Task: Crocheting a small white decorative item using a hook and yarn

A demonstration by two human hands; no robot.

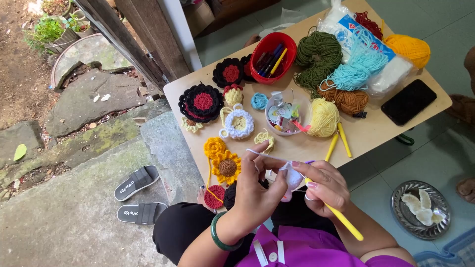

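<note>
The small wooden table (376, 131) is crowding with work, so a slack strand is at risk of snagging on the finished sunflower piece (227, 167) just beyond the hands. The left hand (260, 185) is pinching a small white crochet piece (292, 177) between thumb and fingers, white yarn looping over one raised finger — a loosened pinch could be letting stitches slip. The right hand (324, 188) is closing around a yellow crochet hook (346, 223), its tip seemingly buried in the piece. At the far edge a clear plastic bag (368, 47) with a blue-and-red label is lying under turquoise yarn (354, 71).
</note>
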